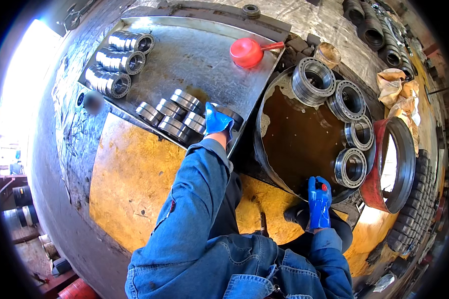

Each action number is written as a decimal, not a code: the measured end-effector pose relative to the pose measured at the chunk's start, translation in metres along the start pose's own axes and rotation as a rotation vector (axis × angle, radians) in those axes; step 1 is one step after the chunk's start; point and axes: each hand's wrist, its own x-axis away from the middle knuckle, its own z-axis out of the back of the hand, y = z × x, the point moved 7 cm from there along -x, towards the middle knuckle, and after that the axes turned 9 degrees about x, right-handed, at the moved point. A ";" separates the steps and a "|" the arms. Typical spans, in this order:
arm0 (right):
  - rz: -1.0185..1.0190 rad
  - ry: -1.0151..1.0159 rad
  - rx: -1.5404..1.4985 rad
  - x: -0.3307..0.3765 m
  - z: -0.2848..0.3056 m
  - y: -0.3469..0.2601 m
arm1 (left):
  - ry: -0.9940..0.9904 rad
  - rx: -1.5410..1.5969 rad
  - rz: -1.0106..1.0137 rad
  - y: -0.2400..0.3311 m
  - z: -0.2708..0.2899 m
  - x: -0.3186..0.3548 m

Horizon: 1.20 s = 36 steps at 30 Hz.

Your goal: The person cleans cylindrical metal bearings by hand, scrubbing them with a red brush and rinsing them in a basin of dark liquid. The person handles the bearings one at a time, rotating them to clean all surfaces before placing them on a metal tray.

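Note:
My left hand (218,122), in a blue glove, is closed on a steel bearing ring (231,115) at the near right corner of a metal tray (194,42). Beside it, several shiny bearing rings (173,127) stand in short rows along the tray's near edge. My right hand (319,200), also gloved in blue, is closed at the near rim of a round drum (260,142) of brown liquid. A small red part (324,187) shows at its fingers; the rest of what it holds is hidden. Nearest to it is a roller bearing (341,169) on the drum's right side.
More bearings (312,82) sit along the drum's far right rim. A red dipper (246,53) and rows of bearings (119,84) are on the tray. Right of the drum stands a large red-sided ring (371,187); yellow floor plate (134,174) lies below the tray.

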 end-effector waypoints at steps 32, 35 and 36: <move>0.118 0.075 0.072 -0.003 0.002 -0.012 | -0.065 -0.008 0.049 -0.032 0.042 -0.060; 0.060 0.137 0.195 -0.005 0.007 0.001 | -0.048 -0.001 0.168 -0.053 0.010 -0.019; 0.072 0.156 0.199 -0.005 0.009 0.004 | -0.036 -0.005 0.216 -0.058 -0.006 0.003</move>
